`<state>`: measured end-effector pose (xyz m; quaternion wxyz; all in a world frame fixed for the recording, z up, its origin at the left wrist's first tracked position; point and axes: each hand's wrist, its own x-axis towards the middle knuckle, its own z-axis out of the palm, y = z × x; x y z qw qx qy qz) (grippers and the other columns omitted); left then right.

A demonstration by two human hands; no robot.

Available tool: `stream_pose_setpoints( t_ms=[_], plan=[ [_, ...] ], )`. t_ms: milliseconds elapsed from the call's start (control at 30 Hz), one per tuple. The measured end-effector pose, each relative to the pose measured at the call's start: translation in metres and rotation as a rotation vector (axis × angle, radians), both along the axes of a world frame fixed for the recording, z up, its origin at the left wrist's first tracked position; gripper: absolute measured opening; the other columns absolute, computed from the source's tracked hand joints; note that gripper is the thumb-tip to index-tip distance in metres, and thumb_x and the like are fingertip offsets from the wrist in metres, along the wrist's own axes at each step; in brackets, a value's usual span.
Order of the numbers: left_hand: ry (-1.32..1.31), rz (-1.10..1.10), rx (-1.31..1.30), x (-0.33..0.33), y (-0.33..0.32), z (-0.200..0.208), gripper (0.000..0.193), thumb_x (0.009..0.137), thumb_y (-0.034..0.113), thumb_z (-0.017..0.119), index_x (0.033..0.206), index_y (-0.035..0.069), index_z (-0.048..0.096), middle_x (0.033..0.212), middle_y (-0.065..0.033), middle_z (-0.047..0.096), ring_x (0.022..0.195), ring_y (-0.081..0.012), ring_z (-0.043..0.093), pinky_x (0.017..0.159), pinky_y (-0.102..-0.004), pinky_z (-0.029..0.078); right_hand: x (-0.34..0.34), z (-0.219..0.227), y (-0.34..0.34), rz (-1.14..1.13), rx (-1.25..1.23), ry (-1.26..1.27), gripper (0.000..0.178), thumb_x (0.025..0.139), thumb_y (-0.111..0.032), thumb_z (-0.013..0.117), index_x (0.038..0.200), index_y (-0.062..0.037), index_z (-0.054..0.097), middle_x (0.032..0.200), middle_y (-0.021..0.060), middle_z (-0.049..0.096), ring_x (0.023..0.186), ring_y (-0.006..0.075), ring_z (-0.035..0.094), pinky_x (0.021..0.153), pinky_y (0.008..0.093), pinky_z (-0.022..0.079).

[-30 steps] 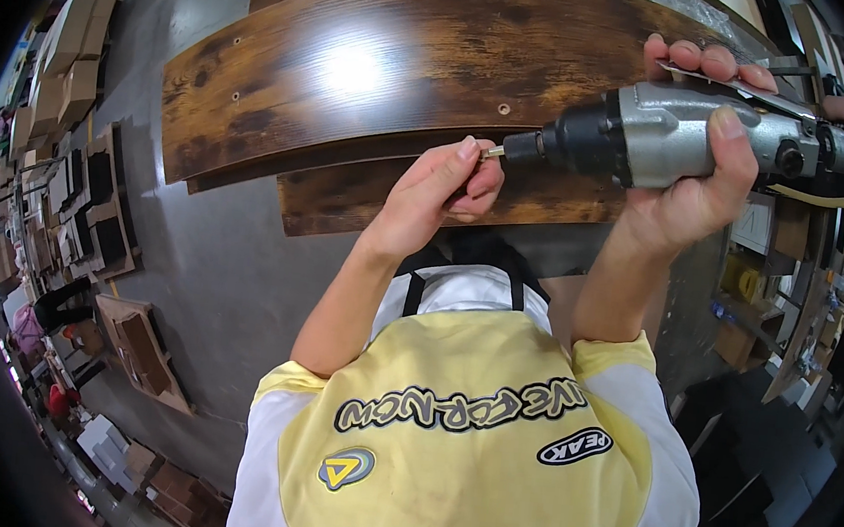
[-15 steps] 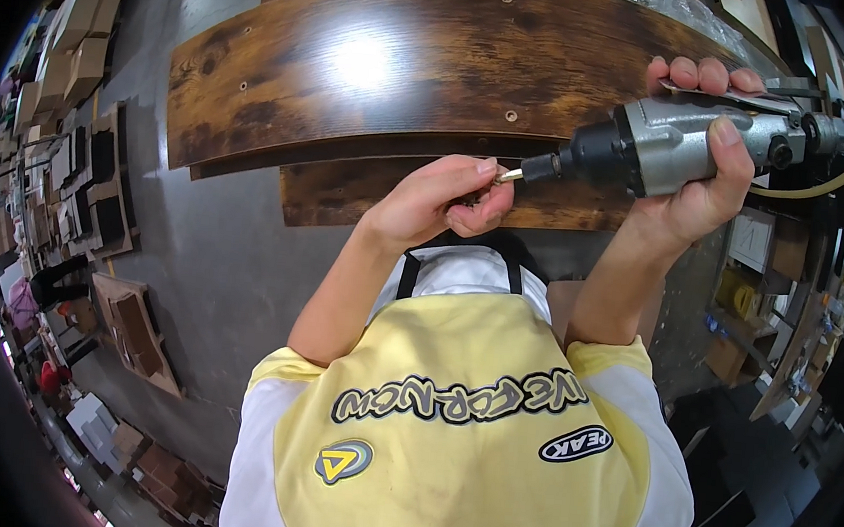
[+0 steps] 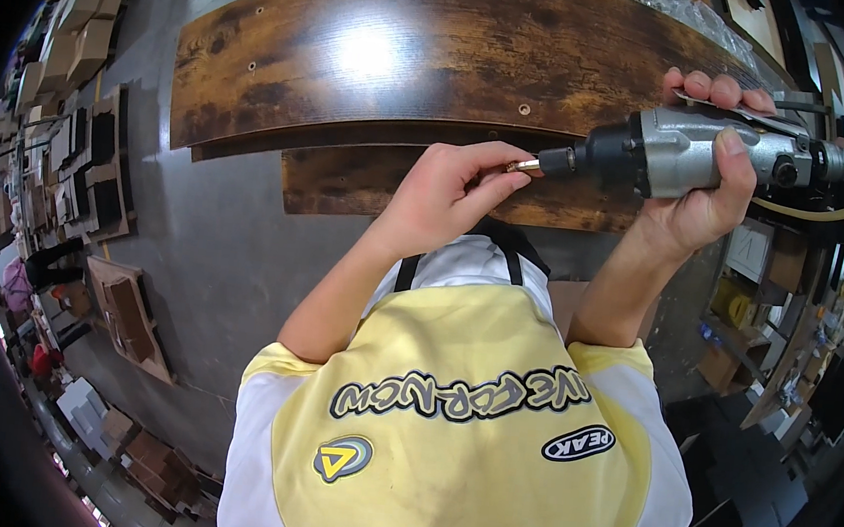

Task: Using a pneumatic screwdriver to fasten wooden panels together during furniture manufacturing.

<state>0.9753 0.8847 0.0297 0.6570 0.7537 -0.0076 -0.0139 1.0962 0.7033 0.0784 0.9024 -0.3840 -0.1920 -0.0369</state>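
Note:
My right hand (image 3: 701, 200) is wrapped round a silver pneumatic screwdriver (image 3: 691, 145), thumb on the near side and fingers over its lever on the far side. The tool lies level, its black nose toward the left, with a brass-coloured bit (image 3: 530, 166) sticking out. At the bit's tip my left hand (image 3: 449, 188) is closed, thumb and index finger pinching a small metal piece that looks like a screw; the fingers mostly hide it. Beyond both hands lies a brown wood-grain board (image 3: 450, 60) with several small holes.
A second wood-grain board (image 3: 333, 188) shows lower, below the first one's near edge. Clear plastic bags (image 3: 680, 15) lie at the far right. A yellowish air hose (image 3: 828, 211) curves from the tool's rear. Stacked cartons (image 3: 89, 59) and a pallet (image 3: 127, 313) stand on the floor at left.
My left hand has turned, its fingers now straighter and pinching at the bit's tip. The screwdriver has shifted slightly right, still in my right hand.

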Motion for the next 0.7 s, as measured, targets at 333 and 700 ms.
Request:
stream_pose_setpoints(
  t_ms=[333, 700],
  plan=[
    [-0.257, 0.178, 0.308, -0.003, -0.008, 0.008, 0.013, 0.079, 0.01, 0.077, 0.089, 0.005, 0.071, 0.06, -0.0037, 0.06, 0.049, -0.0047, 0.049, 0.046, -0.0213, 0.036, 0.0, 0.007, -0.009, 0.046, 0.007, -0.027, 0.042, 0.078, -0.009, 0.059, 0.117, -0.0075, 0.046, 0.104, 0.0127, 0.056, 0.101, 0.0296, 0.058, 0.1, 0.0524, 0.044],
    [-0.495, 0.245, 0.587, 0.021, -0.01, -0.032, 0.013, 0.079, 0.014, 0.077, 0.089, 0.008, 0.071, 0.07, -0.0046, 0.068, 0.049, -0.0163, 0.059, 0.047, -0.0261, 0.045, 0.01, -0.017, 0.007, -0.072, -0.175, -0.172, 0.043, 0.08, 0.0, 0.061, 0.118, -0.0025, 0.042, 0.1, 0.0201, 0.061, 0.089, 0.0354, 0.066, 0.086, 0.0475, 0.055]
  ],
)
